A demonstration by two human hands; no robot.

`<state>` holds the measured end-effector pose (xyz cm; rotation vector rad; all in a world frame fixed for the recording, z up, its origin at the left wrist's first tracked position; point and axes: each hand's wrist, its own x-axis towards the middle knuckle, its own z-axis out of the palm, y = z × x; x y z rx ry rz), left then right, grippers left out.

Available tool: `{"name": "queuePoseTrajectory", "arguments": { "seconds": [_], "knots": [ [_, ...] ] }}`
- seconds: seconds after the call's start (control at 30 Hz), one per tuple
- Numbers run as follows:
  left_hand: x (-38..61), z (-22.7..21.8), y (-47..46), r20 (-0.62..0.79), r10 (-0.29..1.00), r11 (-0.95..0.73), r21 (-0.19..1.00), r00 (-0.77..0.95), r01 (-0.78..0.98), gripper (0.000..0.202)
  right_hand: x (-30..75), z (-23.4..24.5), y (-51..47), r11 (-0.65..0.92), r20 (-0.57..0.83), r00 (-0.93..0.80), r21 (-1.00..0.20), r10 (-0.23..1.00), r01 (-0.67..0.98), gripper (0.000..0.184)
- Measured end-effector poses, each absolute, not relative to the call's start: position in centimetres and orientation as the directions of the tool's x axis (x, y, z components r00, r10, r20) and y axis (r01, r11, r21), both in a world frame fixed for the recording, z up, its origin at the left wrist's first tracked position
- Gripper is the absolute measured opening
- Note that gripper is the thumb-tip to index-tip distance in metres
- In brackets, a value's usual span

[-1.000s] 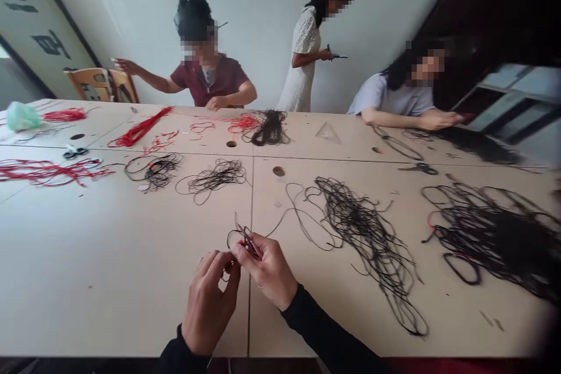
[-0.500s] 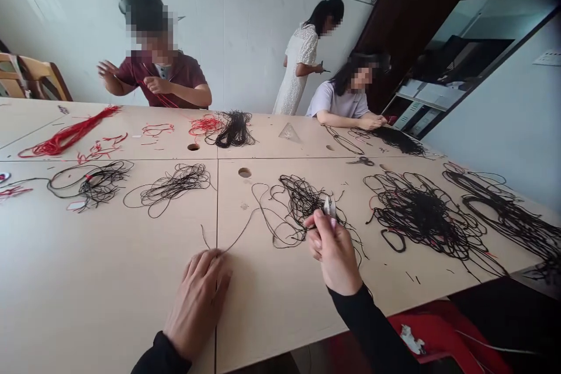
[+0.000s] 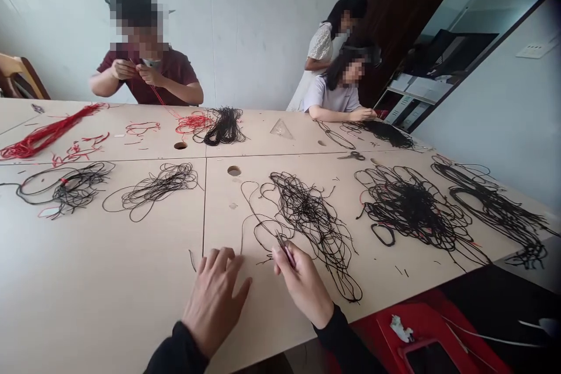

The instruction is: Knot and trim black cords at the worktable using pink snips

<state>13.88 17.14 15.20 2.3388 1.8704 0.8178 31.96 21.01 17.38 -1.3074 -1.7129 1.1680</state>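
The right hand [image 3: 302, 283] pinches small metal clippers [image 3: 284, 248] at the near edge of a black cord tangle [image 3: 307, 216] on the counter [image 3: 109, 286], lower on it than a moment before; the left hand [image 3: 214, 301] lies open just beside.

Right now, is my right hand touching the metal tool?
Touching: the head view shows the right hand pinching the metal tool between its fingers, with the tool's tip sticking out above them.

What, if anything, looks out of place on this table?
Nothing looks damaged. The only strays are short black cord offcuts lying loose on the tabletop, one just beyond the left hand, apart from the tangled black cord heap.
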Motion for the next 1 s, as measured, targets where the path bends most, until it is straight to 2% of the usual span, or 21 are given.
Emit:
{"name": "queuePoseTrajectory", "arguments": {
  "seconds": [0.13, 0.23, 0.33, 0.4, 0.47, 0.53, 0.63, 0.73, 0.8, 0.87, 1.0],
  "knots": [
    [14.9, 14.6, 12.7, 0.431, 0.885, -0.349, 0.363, 0.177, 0.864, 0.034, 31.6, 16.8, 20.7, 0.107, -0.021, -0.311, -0.914, 0.95, 0.39, 0.036],
    [14.1, 15.3, 12.0, 0.406, 0.901, -0.33, 0.415, 0.152, 0.848, 0.038, 31.4, 17.1, 20.5, 0.112, -0.024, -0.314, -0.907, 0.949, 0.407, 0.036],
    [12.3, 16.8, 15.7, 0.402, 0.914, -0.266, 0.481, 0.059, 0.835, 0.036, 31.5, 18.1, 20.3, 0.116, -0.002, -0.282, -0.908, 0.959, 0.403, 0.036],
    [11.5, 17.8, 20.2, 0.425, 0.903, -0.292, 0.497, 0.064, 0.817, 0.033, 31.9, 18.4, 20.0, 0.112, 0.015, -0.238, -0.91, 0.971, 0.399, 0.034],
    [11.8, 18.6, 25.5, 0.389, 0.913, -0.321, 0.495, 0.124, 0.807, 0.038, 32.4, 18.1, 19.7, 0.094, 0.02, -0.187, -0.913, 0.982, 0.397, 0.034],
    [13.2, 19.4, 30.7, 0.226, 0.926, -0.377, 0.478, 0.303, 0.794, 0.054, 33.0, 17.4, 19.4, 0.066, 0.014, -0.133, -0.917, 0.991, 0.393, 0.034],
    [16.7, 20.3, 36.5, -0.102, 0.815, -0.483, 0.425, 0.571, 0.765, 0.09, 33.8, 16.2, 19.2, 0.024, 0.006, -0.05, -0.931, 0.999, 0.364, 0.035],
    [20.2, 20.6, 39.6, -0.29, 0.703, -0.525, 0.404, 0.649, 0.749, 0.104, 34.0, 15.6, 19.3, -0.026, -0.012, 0.049, -0.951, 0.999, 0.307, 0.036],
    [22.0, 20.3, 40.5, -0.32, 0.68, -0.541, 0.389, 0.66, 0.745, 0.103, 33.9, 15.4, 19.4, -0.044, -0.015, 0.104, -0.958, 0.994, 0.282, 0.037],
    [23.3, 19.9, 40.9, -0.262, 0.711, -0.548, 0.375, 0.653, 0.748, 0.094, 33.7, 15.4, 19.5, -0.043, -0.007, 0.131, -0.961, 0.991, 0.274, 0.038],
    [24.7, 19.1, 41.3, -0.091, 0.801, -0.502, 0.435, 0.591, 0.747, 0.05, 33.3, 15.3, 19.4, -0.04, -0.005, 0.136, -0.966, 0.991, 0.255, 0.04]
  ]
}}
